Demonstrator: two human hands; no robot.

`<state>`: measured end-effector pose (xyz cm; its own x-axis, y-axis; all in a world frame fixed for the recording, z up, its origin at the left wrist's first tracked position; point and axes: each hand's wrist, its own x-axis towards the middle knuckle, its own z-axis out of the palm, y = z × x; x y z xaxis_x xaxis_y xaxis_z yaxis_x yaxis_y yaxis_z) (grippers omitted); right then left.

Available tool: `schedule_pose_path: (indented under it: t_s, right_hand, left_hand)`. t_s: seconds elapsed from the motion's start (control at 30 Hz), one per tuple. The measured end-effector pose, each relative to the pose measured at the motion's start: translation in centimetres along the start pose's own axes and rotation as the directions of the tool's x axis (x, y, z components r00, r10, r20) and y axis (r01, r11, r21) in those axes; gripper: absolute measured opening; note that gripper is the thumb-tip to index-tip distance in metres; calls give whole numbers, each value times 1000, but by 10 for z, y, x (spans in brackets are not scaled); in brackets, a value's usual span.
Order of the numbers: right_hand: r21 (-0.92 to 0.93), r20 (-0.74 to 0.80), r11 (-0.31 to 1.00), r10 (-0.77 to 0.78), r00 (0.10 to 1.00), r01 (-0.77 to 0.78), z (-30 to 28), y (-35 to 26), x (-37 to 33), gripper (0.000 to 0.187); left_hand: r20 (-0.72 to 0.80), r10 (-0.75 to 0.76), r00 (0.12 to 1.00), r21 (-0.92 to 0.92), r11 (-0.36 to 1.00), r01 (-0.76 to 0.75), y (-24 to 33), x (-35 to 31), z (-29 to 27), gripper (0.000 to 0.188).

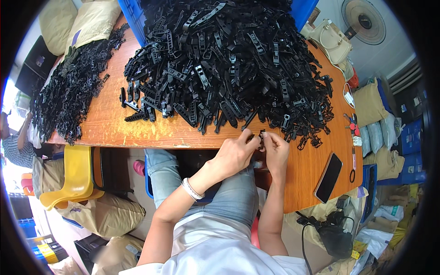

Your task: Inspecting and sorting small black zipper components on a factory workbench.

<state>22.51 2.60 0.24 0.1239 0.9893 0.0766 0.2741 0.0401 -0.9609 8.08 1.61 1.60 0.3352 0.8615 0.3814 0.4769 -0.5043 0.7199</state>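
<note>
Close to the table's front edge, my left hand (237, 153) and my right hand (276, 150) meet with their fingers closed on a small black plastic part (262, 137). Most of that part is hidden by the fingertips, so its exact shape cannot be made out. Just beyond my hands spreads a large heap of black plastic parts (220, 78), many of them long, narrow and slotted. A few loose pieces lie along the heap's near edge, close to my fingers.
A second heap of smaller black parts (73, 91) covers the table's left end. On the right lie a phone (328, 178), scissors (353, 169) and red-handled pliers (352, 123). A blue bin (133, 18) stands behind the big heap. A yellow chair (75, 178) is at the left.
</note>
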Motion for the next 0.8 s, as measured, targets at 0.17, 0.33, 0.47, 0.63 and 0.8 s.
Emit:
schedule_pose_path:
  t_s: [0.17, 0.33, 0.47, 0.63, 0.8]
  right_hand:
    - [-360, -77, 906, -267, 961, 223, 5, -23, -11, 13]
    - [-397, -124, 822, -489, 864, 408, 14, -22, -17, 13]
    - [-38, -92, 978, -209, 974, 206, 11, -22, -16, 16]
    - [-320, 168, 737, -574, 802, 595, -7, -31, 0, 36]
    - [-197, 147, 886, -397, 906, 420, -7, -32, -6, 29]
  left_hand:
    - [-198, -187, 962, -264, 956, 131, -1, 1, 4, 14]
    - [-210, -361, 908, -311, 906, 288, 7, 6, -1, 15]
    - [-280, -332, 901, -327, 915, 235, 4, 10, -2, 15]
    - [-159, 11, 987, 105, 994, 6, -8, 8, -1, 24]
    - [-50, 181, 982, 329, 932, -155, -19, 1, 0, 35]
